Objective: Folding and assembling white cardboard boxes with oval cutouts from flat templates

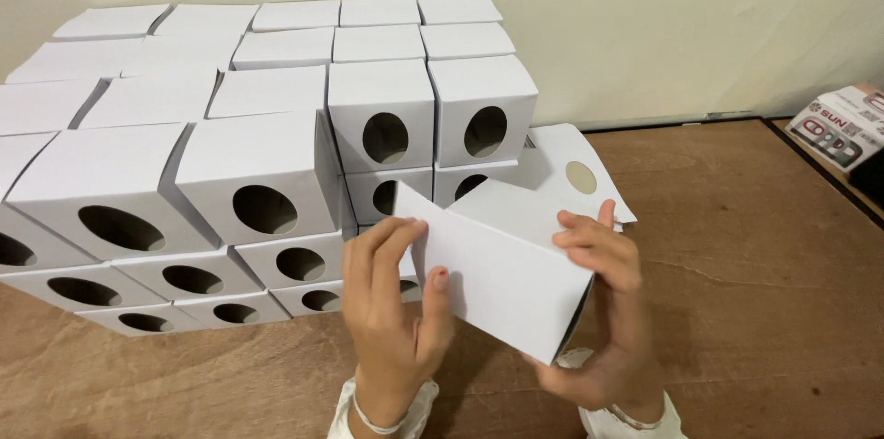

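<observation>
A white cardboard box (497,269), partly folded, is held tilted above the brown table (737,264). My left hand (391,310) grips its left side, fingers on the front panel and thumb against the face. My right hand (603,310) holds its right end, fingers over the top edge and palm under the lower corner. Behind the box lies a flat white box blank (580,172) with a round hole.
A large stack of finished white cube boxes (258,172), each with an oval hole in front, fills the left and back against the pale wall. A printed carton (838,126) sits at the far right edge. The table has a dark border strip on the right.
</observation>
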